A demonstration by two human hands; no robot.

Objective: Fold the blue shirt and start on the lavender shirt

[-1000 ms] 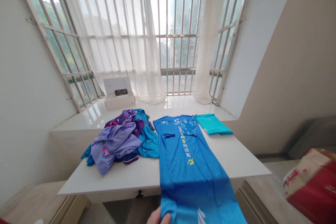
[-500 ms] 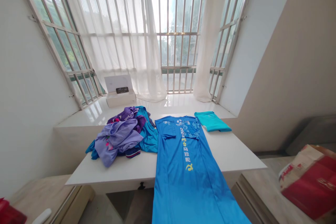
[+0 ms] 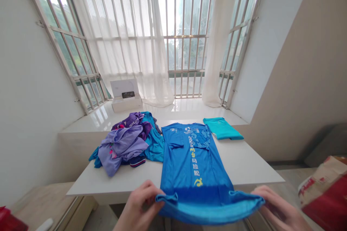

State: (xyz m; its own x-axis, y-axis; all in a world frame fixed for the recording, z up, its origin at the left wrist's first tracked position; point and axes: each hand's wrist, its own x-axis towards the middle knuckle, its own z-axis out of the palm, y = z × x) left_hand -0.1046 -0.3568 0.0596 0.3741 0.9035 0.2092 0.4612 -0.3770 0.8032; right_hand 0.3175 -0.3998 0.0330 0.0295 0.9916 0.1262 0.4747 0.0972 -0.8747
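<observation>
A blue printed T-shirt (image 3: 187, 166) lies lengthwise on the white table (image 3: 114, 184), its sleeves turned in over the body. Its lower end is lifted off the near table edge. At the left corner of that end, my left hand (image 3: 142, 204) is closed on the cloth. My right hand (image 3: 279, 207) pinches the opposite corner. Between them the hem sags in a curve. Left of the shirt is a loose heap of clothes, with a lavender garment (image 3: 121, 148) on top and a teal one (image 3: 153, 140) beside it. A folded turquoise garment (image 3: 223, 129) rests at the back right.
On the white window sill (image 3: 179, 110) an open white box (image 3: 127, 104) holds up a dark phone-like device (image 3: 128, 94). White curtains (image 3: 121, 36) hang before the barred window. A red and beige paper bag (image 3: 326, 191) stands at right, a red object (image 3: 11, 220) at lower left.
Both my hands have come into view, holding the shirt's lower end. That end, which hung down over the near edge, is now raised and turned up. The view has shifted slightly.
</observation>
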